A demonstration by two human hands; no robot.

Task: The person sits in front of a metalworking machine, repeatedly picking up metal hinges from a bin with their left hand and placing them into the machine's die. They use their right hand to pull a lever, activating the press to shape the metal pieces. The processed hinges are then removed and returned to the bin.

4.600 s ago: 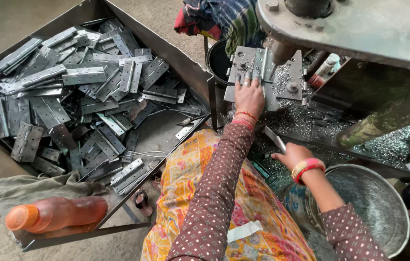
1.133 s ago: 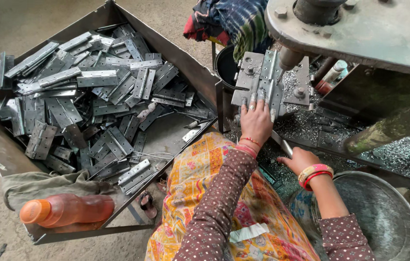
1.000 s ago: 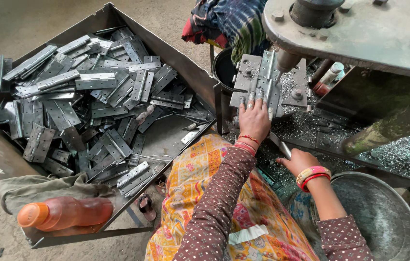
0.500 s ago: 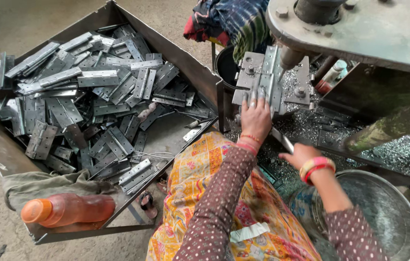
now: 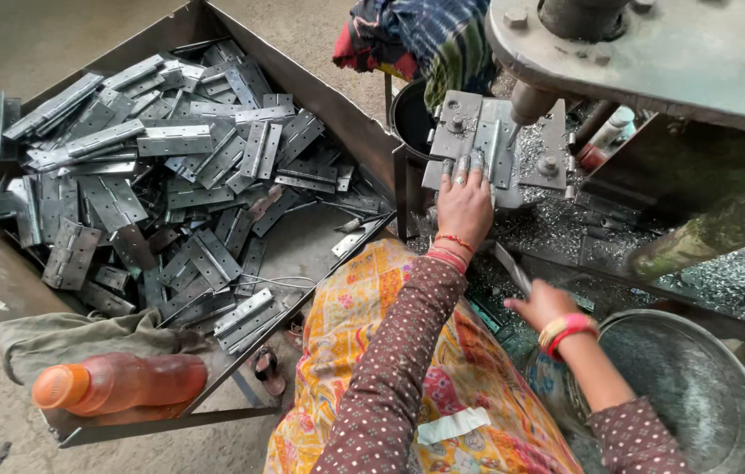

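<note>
- Hinge leaf point(image 5: 493, 151), a narrow grey metal strip with a dull galvanised sheen, lies lengthwise on the drill-press fixture point(image 5: 478, 140) in the upper middle of the frame, directly under the spindle point(image 5: 530, 104).
- Its long edges run nearly upright in the picture; its near end is covered by fingertips, so the full outline cannot be made out.
- Left hand point(image 5: 464, 204) lies flat, fingers spread narrowly and pressed on the near end of the strip and the fixture plate; a ring shows on one finger and red bangles circle the wrist.
- Right hand point(image 5: 541, 303), right of centre and lower, is curled around a slim metal lever point(image 5: 513, 268) that slants up and left; red and gold bangles sit on that wrist.
- Fixture plate is grey steel with bolts at its corners, and bright metal shavings point(image 5: 557, 228) are strewn just beside and below it.
- Large metal tray point(image 5: 3, 272) fills the left half of the frame, heaped with many similar grey hinges point(image 5: 170, 167), some folded, some open.
- Orange plastic bottle point(image 5: 118, 386) lies on its side at the tray's lower left corner, touching a crumpled grey cloth point(image 5: 82, 333).
- Round metal basin point(image 5: 697, 386) sits at the lower right, near the right forearm.
</note>
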